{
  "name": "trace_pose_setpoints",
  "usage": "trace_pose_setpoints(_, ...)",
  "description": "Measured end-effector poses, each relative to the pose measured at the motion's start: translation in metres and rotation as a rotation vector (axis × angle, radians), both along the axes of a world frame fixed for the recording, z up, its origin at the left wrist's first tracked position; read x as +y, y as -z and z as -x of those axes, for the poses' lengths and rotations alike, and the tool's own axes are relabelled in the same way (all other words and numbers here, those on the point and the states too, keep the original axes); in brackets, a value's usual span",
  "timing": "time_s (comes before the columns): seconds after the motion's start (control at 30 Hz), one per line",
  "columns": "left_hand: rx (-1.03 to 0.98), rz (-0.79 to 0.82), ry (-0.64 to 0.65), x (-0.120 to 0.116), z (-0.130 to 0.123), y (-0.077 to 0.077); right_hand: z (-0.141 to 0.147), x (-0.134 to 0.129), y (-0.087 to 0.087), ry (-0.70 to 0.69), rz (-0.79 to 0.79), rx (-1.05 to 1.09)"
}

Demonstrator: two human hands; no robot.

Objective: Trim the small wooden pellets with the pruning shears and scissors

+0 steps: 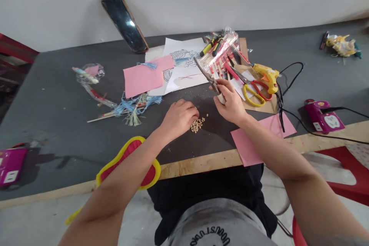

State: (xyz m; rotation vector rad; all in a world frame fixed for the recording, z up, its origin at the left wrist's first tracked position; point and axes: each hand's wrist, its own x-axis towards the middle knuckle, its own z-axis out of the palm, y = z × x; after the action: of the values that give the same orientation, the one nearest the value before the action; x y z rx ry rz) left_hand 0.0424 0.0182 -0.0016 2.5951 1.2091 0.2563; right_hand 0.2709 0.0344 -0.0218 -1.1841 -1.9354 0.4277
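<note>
My left hand point(179, 118) rests low over the dark tabletop, its fingers curled together at the edge of a small pile of short wooden pieces point(197, 125). What those fingers pinch, if anything, is hidden. To the right, my right hand point(230, 102) is wrapped round a pair of shears point(211, 80) with long metal blades and a pale handle. The blades point up and left, towards the white printed sheets point(184, 78). One loose wooden piece lies just beside the pile.
Blue and pale tassels point(134, 107) with thin sticks lie left of my hands. Pink sheets point(144, 78), scissors point(256, 92), a yellow glue gun point(266, 75) and its cord surround the work spot. A phone point(123, 21) leans against the wall. Purple boxes point(324, 116) sit at both sides.
</note>
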Motion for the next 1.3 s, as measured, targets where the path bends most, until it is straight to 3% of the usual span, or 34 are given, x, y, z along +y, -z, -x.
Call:
trace_pose_setpoints(0.07, -0.063, 0.032, -0.028, -0.001, 0.001, -0.002, 0.000, 0.000, 0.000, -0.001, -0.002, -0.003)
trace_pose_setpoints(0.17, -0.319, 0.155, -0.162, -0.003, 0.008, -0.003, 0.000, 0.000, -0.001, -0.002, 0.007, -0.033)
trace_pose_setpoints(0.33, -1.080, 0.529, -0.520, -0.009, 0.019, 0.006, 0.004, -0.009, -0.006, -0.047, -0.010, -0.236)
trace_pose_setpoints(0.4, -1.355, 0.648, -0.565, -0.010, 0.020, 0.009, 0.008, -0.015, -0.010, -0.059, -0.017, -0.350)
trace_pose_setpoints(0.5, -1.550, 0.728, -0.566, -0.008, 0.024, 0.009, 0.014, -0.024, -0.014, -0.053, -0.066, -0.478)
trace_pose_setpoints(0.73, -1.675, 0.795, -0.534, -0.006, 0.035, 0.003, 0.020, -0.033, -0.016, -0.043, -0.171, -0.576)
trace_pose_setpoints(1.0, -1.641, 0.800, -0.462, -0.009, 0.034, 0.004, 0.026, -0.037, -0.017, -0.062, -0.210, -0.604)
trace_pose_setpoints(1.3, -1.657, 0.832, -0.469, -0.010, 0.031, 0.001, 0.026, -0.039, -0.019, -0.031, -0.238, -0.633)
